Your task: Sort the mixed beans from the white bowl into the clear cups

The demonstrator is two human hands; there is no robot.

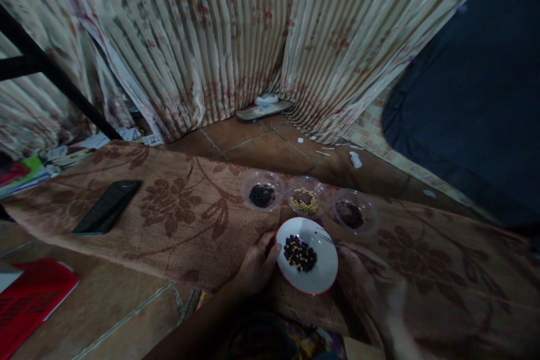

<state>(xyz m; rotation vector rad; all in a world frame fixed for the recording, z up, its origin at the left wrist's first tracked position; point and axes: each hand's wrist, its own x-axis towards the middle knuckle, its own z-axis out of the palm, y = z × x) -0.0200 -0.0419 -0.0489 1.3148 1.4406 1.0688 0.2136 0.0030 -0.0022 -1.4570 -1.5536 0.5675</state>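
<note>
A white bowl (324,275) with a red rim holds a mixed heap of dark and yellow beans (300,253). My left hand (258,263) is closed on the bowl's left edge, thumb over the rim. My right hand (373,281), smeared by motion, is at the bowl's right side with thin metal tweezers (363,255) in its fingers. Their tips reach over the inside of the bowl, apart from the beans. Behind the bowl stand three clear plastic cups in a row: one with black beans (261,196), one with yellow beans (304,201), one with dark red beans (351,216).
A brown flowered cloth (169,253) covers the long bench. On it at the left lies a black phone (107,207). Papers (95,142) lie behind. Beyond are striped curtains (211,39), a skateboard (264,110) and litter (355,159) on the tiled floor. A red bag (37,298) lies lower left.
</note>
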